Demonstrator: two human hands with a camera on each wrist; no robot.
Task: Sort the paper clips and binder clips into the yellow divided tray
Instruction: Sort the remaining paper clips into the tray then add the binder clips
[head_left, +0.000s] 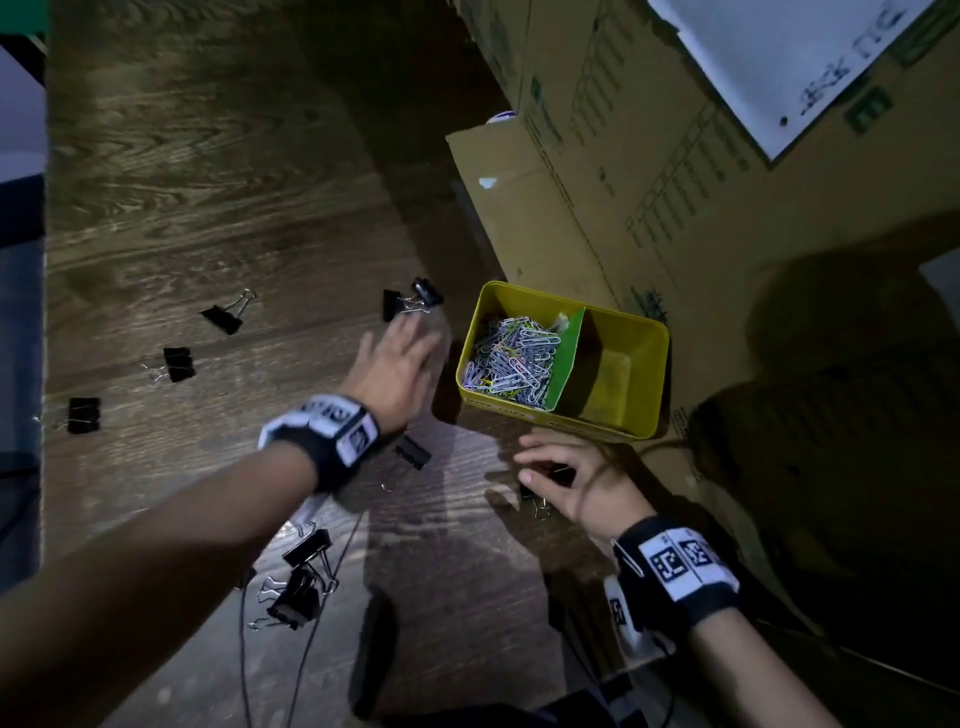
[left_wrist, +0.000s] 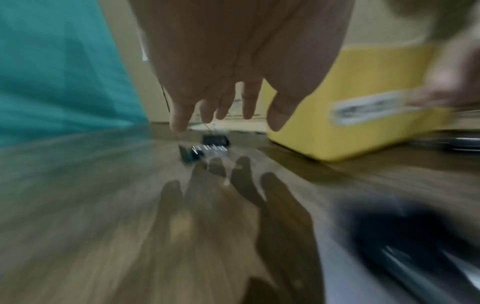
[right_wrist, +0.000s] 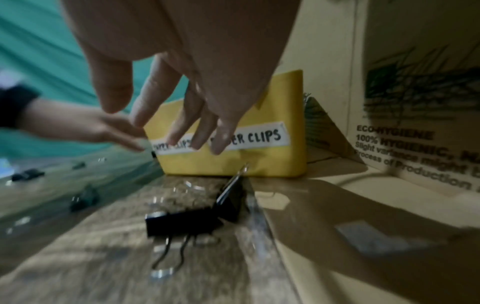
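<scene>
The yellow divided tray (head_left: 644, 395) stands against a cardboard box; its left compartment holds a heap of paper clips (head_left: 511, 358), its right compartment looks bare. My left hand (head_left: 400, 358) stretches flat, fingers spread, just short of two black binder clips (head_left: 413, 301), also seen as binder clips (left_wrist: 207, 144) in the blurred left wrist view. My right hand (head_left: 566, 480) hovers with loose fingers over two binder clips (right_wrist: 192, 218) in front of the tray (right_wrist: 275, 164); it holds nothing.
More black binder clips lie scattered: at the left (head_left: 179, 364), far left (head_left: 83, 414), back left (head_left: 224, 316), under my left wrist (head_left: 413, 451) and a bunch near me (head_left: 304, 582). Cardboard boxes (head_left: 649, 182) wall the right side. Cables run along the wooden table's near edge.
</scene>
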